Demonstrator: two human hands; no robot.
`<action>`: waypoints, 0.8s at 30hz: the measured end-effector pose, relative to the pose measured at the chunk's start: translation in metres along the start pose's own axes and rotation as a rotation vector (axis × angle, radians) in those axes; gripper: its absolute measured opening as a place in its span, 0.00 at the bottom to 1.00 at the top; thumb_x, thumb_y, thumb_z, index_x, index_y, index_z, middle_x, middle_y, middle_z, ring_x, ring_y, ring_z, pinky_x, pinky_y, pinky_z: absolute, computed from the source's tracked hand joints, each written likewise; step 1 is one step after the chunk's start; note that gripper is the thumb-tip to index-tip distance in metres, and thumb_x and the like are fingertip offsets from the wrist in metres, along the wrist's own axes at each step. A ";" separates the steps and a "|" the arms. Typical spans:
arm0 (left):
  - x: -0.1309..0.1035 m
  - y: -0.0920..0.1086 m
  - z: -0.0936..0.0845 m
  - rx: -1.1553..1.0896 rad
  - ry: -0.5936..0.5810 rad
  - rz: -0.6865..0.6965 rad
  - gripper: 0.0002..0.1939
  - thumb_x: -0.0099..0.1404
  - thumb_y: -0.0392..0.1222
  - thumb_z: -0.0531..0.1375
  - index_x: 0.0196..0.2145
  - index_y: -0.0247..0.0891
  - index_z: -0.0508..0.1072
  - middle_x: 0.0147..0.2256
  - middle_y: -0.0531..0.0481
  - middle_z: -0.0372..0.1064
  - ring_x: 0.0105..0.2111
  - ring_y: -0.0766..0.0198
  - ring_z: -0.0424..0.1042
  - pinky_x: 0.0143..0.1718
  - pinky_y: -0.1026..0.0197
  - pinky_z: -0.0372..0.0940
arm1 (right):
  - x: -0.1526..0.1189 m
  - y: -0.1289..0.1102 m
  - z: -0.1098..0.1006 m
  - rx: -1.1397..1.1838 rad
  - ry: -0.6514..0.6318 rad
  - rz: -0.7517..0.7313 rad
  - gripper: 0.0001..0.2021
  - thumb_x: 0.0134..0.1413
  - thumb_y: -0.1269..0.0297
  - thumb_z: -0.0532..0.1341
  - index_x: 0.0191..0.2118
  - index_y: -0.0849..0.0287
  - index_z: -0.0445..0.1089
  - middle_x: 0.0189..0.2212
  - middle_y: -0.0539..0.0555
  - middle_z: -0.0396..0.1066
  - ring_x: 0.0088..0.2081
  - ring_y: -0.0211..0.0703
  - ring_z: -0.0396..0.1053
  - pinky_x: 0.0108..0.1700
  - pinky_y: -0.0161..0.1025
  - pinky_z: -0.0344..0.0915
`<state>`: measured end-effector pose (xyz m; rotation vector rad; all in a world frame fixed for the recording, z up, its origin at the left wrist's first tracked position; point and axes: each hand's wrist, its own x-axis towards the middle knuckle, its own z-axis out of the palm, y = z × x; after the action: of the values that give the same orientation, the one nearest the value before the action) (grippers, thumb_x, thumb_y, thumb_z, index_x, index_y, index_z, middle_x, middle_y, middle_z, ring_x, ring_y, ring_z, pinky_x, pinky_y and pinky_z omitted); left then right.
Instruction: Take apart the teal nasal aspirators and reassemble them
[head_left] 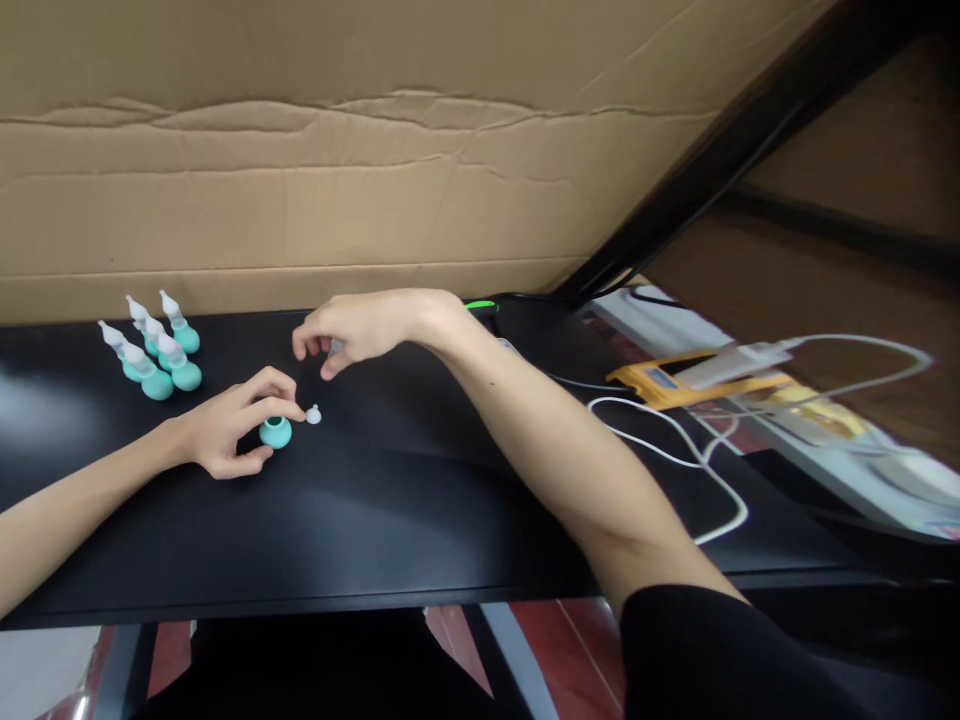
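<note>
On the black table, a teal squeeze bulb (276, 434) stands with its round opening facing up. My left hand (238, 425) is around it, thumb on the near side and fingers across the far side. Close to that hand's index fingertip lies a small whitish translucent cap-like piece (313, 414). Beyond it, my right hand (352, 330) hovers above the table with curled fingers. A bit of a clear plastic piece (335, 346) shows under its palm; most of it is hidden.
Several assembled teal bulbs with clear pointed nozzles (171, 362) stand in a group at the left. A cardboard wall (360, 210) rises behind the table. On the right are a white cable (720, 480), a yellow-framed device (660, 385) and a green-edged item (480, 305).
</note>
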<state>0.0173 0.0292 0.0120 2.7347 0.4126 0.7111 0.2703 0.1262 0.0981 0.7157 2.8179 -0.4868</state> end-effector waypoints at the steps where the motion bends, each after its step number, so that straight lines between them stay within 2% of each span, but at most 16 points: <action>1: 0.000 0.000 -0.001 -0.008 0.002 0.001 0.32 0.64 0.36 0.62 0.65 0.49 0.64 0.52 0.41 0.66 0.48 0.52 0.74 0.46 0.49 0.78 | 0.000 0.004 -0.001 -0.044 0.029 0.054 0.18 0.61 0.68 0.72 0.56 0.57 0.77 0.51 0.57 0.81 0.48 0.48 0.76 0.47 0.41 0.65; 3: 0.000 -0.002 -0.003 -0.031 0.026 0.020 0.31 0.66 0.39 0.63 0.66 0.49 0.65 0.52 0.41 0.68 0.49 0.51 0.74 0.47 0.49 0.78 | 0.001 0.008 0.000 -0.083 0.003 0.155 0.16 0.61 0.70 0.71 0.54 0.57 0.78 0.51 0.57 0.81 0.47 0.49 0.76 0.45 0.40 0.64; 5: -0.002 -0.005 -0.004 -0.051 0.066 0.049 0.29 0.69 0.44 0.62 0.66 0.49 0.66 0.53 0.40 0.68 0.51 0.50 0.74 0.49 0.47 0.78 | 0.004 0.007 0.002 -0.070 -0.100 0.225 0.13 0.61 0.72 0.70 0.51 0.57 0.79 0.45 0.54 0.82 0.44 0.47 0.76 0.42 0.40 0.63; 8: -0.009 -0.010 0.001 -0.079 0.157 0.055 0.27 0.74 0.55 0.60 0.67 0.51 0.64 0.53 0.40 0.68 0.52 0.49 0.75 0.51 0.44 0.78 | 0.006 0.000 0.005 -0.044 -0.219 0.234 0.10 0.60 0.72 0.70 0.47 0.57 0.79 0.39 0.50 0.80 0.41 0.45 0.75 0.40 0.39 0.62; 12: -0.010 -0.009 0.008 -0.048 0.432 -0.126 0.32 0.70 0.74 0.56 0.61 0.51 0.68 0.47 0.43 0.70 0.47 0.48 0.77 0.48 0.40 0.79 | 0.005 -0.016 0.008 -0.022 -0.328 0.177 0.12 0.58 0.69 0.73 0.47 0.59 0.78 0.39 0.49 0.78 0.38 0.42 0.72 0.38 0.38 0.62; 14: -0.004 -0.001 -0.004 -0.010 0.583 -0.174 0.34 0.68 0.79 0.55 0.57 0.52 0.70 0.42 0.45 0.71 0.43 0.49 0.78 0.45 0.39 0.78 | 0.005 -0.026 0.011 -0.036 -0.363 0.179 0.13 0.57 0.68 0.74 0.48 0.58 0.77 0.38 0.48 0.76 0.35 0.41 0.71 0.36 0.38 0.61; 16: 0.006 0.011 -0.032 -0.030 0.659 -0.107 0.29 0.72 0.75 0.55 0.57 0.53 0.71 0.39 0.49 0.72 0.36 0.55 0.78 0.40 0.45 0.77 | 0.005 -0.035 0.014 -0.065 -0.372 0.193 0.14 0.56 0.67 0.75 0.47 0.57 0.77 0.38 0.48 0.76 0.34 0.41 0.70 0.35 0.38 0.60; 17: 0.011 0.017 -0.051 -0.067 0.638 -0.098 0.27 0.74 0.72 0.56 0.58 0.54 0.71 0.37 0.51 0.73 0.32 0.60 0.76 0.36 0.50 0.76 | 0.005 -0.039 0.014 -0.084 -0.374 0.204 0.14 0.55 0.67 0.75 0.47 0.57 0.77 0.37 0.48 0.75 0.34 0.41 0.70 0.35 0.38 0.60; 19: 0.018 0.028 -0.094 -0.069 0.427 -0.206 0.21 0.77 0.64 0.60 0.57 0.50 0.74 0.34 0.52 0.74 0.27 0.65 0.75 0.29 0.59 0.71 | 0.004 -0.048 0.015 -0.116 -0.379 0.236 0.15 0.54 0.67 0.76 0.46 0.57 0.78 0.37 0.48 0.76 0.34 0.42 0.71 0.35 0.39 0.61; 21: 0.017 0.032 -0.129 0.216 0.160 -0.273 0.14 0.78 0.54 0.62 0.50 0.42 0.78 0.31 0.54 0.75 0.26 0.70 0.73 0.30 0.65 0.69 | 0.001 -0.054 0.013 -0.127 -0.364 0.272 0.15 0.53 0.67 0.77 0.46 0.56 0.80 0.38 0.49 0.76 0.34 0.44 0.72 0.34 0.40 0.61; 23: 0.008 0.030 -0.146 0.414 -0.019 -0.329 0.19 0.74 0.59 0.64 0.41 0.39 0.82 0.34 0.52 0.79 0.29 0.69 0.74 0.36 0.64 0.71 | -0.005 -0.055 0.011 -0.111 -0.304 0.283 0.15 0.52 0.65 0.78 0.46 0.55 0.81 0.39 0.50 0.78 0.34 0.45 0.73 0.34 0.42 0.62; 24: 0.001 0.026 -0.146 0.437 -0.046 -0.371 0.23 0.71 0.65 0.65 0.40 0.39 0.82 0.35 0.51 0.79 0.30 0.67 0.75 0.38 0.62 0.73 | -0.008 -0.054 0.009 -0.100 -0.263 0.277 0.16 0.52 0.64 0.78 0.46 0.55 0.81 0.41 0.51 0.79 0.34 0.46 0.74 0.35 0.42 0.62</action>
<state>-0.0506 0.0347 0.1442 2.9238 1.1461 0.5031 0.2511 0.0747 0.1060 0.9285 2.4324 -0.3589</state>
